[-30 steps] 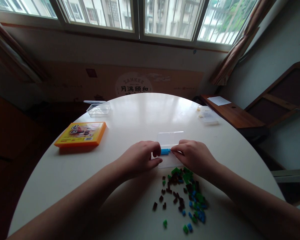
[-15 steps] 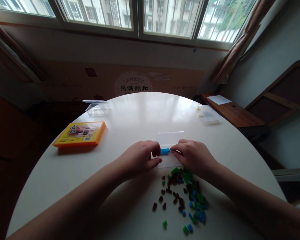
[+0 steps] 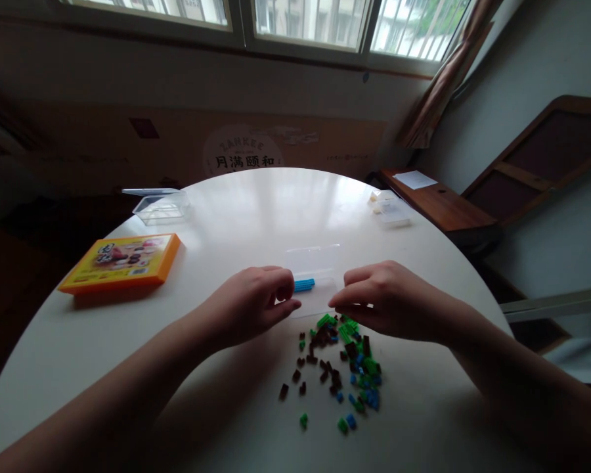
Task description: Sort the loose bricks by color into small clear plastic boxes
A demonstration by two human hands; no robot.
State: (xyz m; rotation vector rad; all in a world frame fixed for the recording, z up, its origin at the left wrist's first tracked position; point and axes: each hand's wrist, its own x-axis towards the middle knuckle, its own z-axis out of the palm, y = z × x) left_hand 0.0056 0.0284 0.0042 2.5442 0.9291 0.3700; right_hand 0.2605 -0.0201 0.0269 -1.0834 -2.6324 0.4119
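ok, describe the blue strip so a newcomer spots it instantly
On the white table, find the clear plastic piece. The blue strip shows against it, beside the left hand. It's visibly longer than the loose blue blocks nearer the camera.

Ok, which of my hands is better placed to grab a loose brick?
Probably your right hand: it's nearer the main cluster of loose bricks and apart from the blue strip, while your left hand is at that strip's end.

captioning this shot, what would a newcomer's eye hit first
Probably the orange box, on the left of the white table. Then the green, brown and blue bricks scattered at the near side, and the bright blue strip by the left hand.
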